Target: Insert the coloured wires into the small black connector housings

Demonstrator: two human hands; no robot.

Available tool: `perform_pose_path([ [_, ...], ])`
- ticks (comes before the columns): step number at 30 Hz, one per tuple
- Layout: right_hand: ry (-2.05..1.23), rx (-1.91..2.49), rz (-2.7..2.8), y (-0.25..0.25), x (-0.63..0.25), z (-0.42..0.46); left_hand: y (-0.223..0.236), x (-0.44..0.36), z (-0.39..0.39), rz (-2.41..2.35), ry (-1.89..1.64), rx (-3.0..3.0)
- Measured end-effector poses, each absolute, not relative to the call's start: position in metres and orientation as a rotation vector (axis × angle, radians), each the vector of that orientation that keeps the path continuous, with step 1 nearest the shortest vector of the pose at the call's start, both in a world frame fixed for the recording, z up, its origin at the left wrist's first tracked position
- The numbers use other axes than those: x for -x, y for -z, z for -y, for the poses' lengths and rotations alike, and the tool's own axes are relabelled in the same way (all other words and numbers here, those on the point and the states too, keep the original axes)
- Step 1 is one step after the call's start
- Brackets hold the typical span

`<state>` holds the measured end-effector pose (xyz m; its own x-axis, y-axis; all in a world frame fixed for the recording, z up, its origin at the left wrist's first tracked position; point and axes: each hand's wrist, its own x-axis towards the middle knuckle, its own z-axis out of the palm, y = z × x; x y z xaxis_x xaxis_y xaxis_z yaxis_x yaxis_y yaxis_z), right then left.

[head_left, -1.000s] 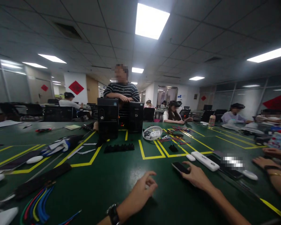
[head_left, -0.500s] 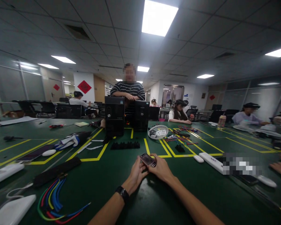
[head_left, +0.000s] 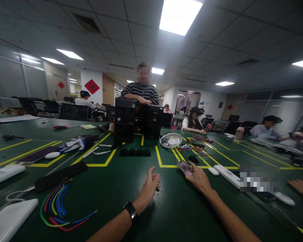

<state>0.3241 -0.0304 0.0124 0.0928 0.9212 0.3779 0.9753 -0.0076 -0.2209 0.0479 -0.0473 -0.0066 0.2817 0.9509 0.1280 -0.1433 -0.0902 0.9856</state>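
Observation:
Held in my right hand (head_left: 199, 178) is a small phone (head_left: 186, 167) with a lit, greyish-pink screen facing up. Its far end points toward the back left, over the green table (head_left: 166, 208). My left hand (head_left: 149, 184), with a dark watch on the wrist, hovers apart from the phone with nothing in it. Its fingers are loosely bent and separate. Beyond both hands lies a row of black plastic parts (head_left: 135, 152), and a single black part (head_left: 193, 159) sits just past the phone.
Two black computer towers (head_left: 125, 124) stand ahead, a person (head_left: 140, 90) leaning on them. A white basket (head_left: 171, 140) and tangled wires (head_left: 199, 144) lie to the right. Coloured cables (head_left: 58, 205) and a black sleeve (head_left: 62, 175) are at left. A white power strip (head_left: 227, 175) is at right.
My left hand has let go of the phone, and the two hands have drawn apart. My right hand has carried the phone to the right. The view has shifted slightly.

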Motion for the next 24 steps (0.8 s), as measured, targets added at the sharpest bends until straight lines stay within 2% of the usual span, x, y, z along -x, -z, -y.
perform_pose_path([
  [9,0.113,2.095,1.808,-0.008,-0.336,0.024,0.003,-0.036,0.062,-0.860,-1.057,-1.441],
  [16,0.135,1.915,1.659,0.001,-0.375,0.036,0.011,-0.035,0.059,-0.827,-1.056,-1.405],
  [24,0.089,1.986,1.675,0.005,-0.387,0.055,0.010,-0.034,0.062,-0.795,-1.037,-1.469],
])
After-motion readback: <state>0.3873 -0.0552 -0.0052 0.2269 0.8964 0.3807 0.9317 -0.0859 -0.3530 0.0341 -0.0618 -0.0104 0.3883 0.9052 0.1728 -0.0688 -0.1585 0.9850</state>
